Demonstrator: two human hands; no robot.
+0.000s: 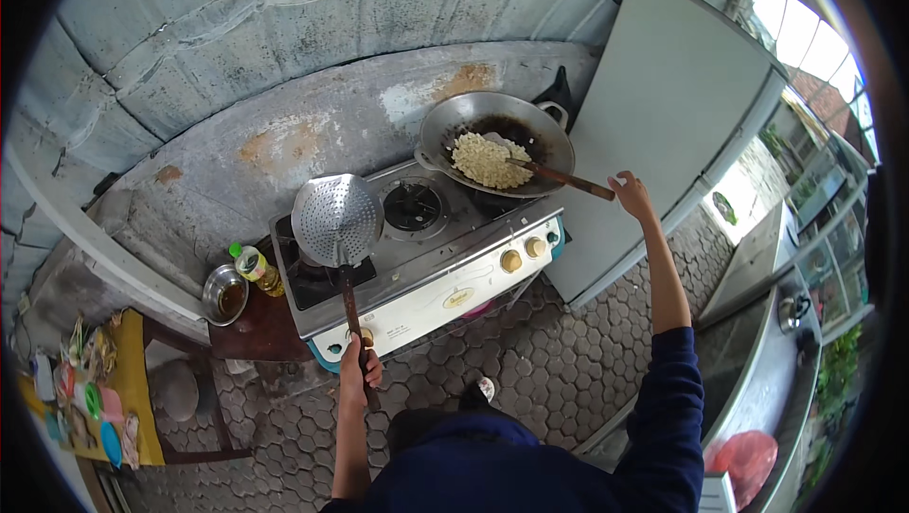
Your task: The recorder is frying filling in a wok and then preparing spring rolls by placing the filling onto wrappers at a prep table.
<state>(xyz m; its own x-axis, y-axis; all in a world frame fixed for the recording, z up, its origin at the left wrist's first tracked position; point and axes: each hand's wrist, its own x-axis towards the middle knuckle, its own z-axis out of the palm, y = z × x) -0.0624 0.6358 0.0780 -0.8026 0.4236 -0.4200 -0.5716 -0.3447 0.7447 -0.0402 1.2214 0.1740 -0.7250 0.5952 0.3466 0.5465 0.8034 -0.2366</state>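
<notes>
My left hand (357, 365) grips the dark wooden handle of a large perforated metal skimmer (336, 218). The skimmer's bowl is over the left burner of a gas stove (433, 286). My right hand (630, 195) is beside the handle end of a wooden-handled spatula (568, 178), its fingers apart. Whether a fingertip touches the handle is hard to tell. The spatula's head is sunk in a heap of pale chopped pieces (486, 160). They lie in a metal wok (454, 114) with a dark-stained inside, on the right burner.
A bowl with brown liquid (226, 293) and an oil bottle (259, 270) stand left of the stove. A tall grey panel (657, 101) rises close to the wok's right. A cluttered yellow table (138, 385) is far left. Hexagonal paving (440, 378) covers the floor.
</notes>
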